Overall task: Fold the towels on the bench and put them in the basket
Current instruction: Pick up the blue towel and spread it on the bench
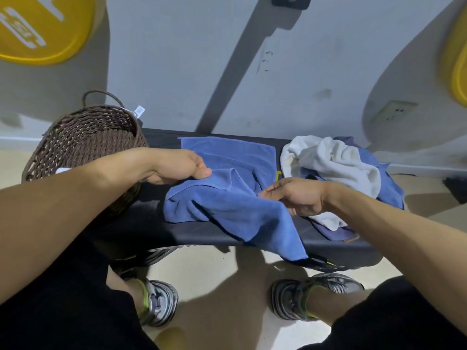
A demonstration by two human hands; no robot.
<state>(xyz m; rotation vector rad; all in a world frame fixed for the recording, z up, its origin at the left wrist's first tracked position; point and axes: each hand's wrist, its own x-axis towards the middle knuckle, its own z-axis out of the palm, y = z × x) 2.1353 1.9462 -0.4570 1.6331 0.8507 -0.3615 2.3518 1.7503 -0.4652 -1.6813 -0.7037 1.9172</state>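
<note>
Holding the blue towel (227, 198) on the bench (151, 223) by two edges, the left hand (177, 165) and right hand (295, 195) pinch it to fold before the basket (83, 140)

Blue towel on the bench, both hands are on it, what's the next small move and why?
Probably draw the near edge, pinched by the left hand and right hand, up onto the blue towel's flat far half. One corner hangs off the bench, so the fold isn't square yet.
</note>
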